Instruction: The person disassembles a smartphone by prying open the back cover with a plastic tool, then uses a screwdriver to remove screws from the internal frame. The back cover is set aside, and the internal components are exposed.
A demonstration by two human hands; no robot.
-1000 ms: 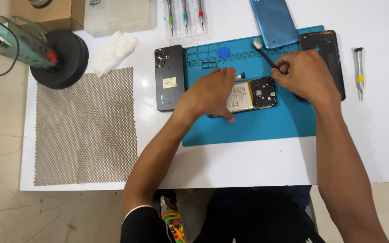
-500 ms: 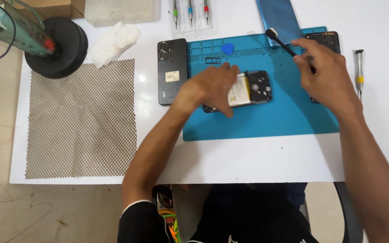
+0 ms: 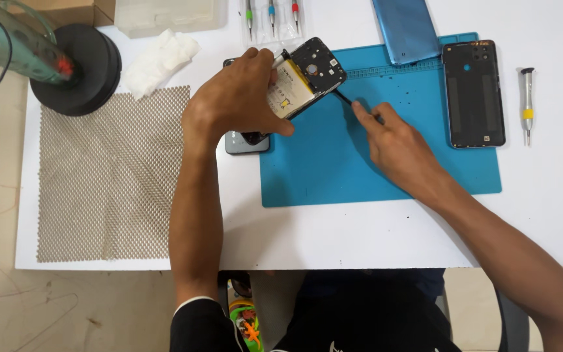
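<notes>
The opened phone (image 3: 304,81) is gripped by the left hand (image 3: 236,101); a thin black tool (image 3: 345,100) is pinched by the right hand (image 3: 395,143).

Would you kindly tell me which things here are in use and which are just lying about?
In use:
- opened phone, held up in the left hand
- thin black tool, in the right hand
- blue mat

Lying about:
- black back cover
- screwdriver
- mesh sheet
- white tissue
</notes>
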